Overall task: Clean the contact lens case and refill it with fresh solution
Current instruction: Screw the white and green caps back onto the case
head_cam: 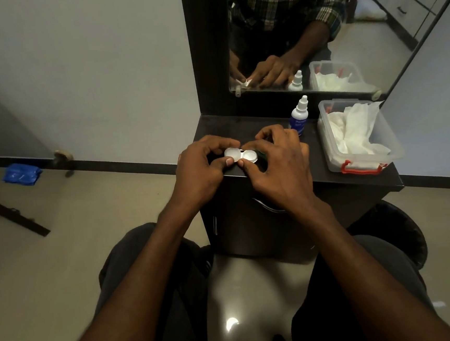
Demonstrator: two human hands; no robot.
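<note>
Holding the contact lens case (241, 155) just above the near edge of the dark worktop (328, 177), the left hand (204, 169) pinches its left well in a narrow grip and the right hand (280, 165) pinches the right well likewise. The case lies with its long axis left to right, wells facing up toward the camera. Tilting it while twisting could spill leftover fluid, or a slipping pinch could drop it off the edge, well short of the solution bottle (299, 116).
</note>
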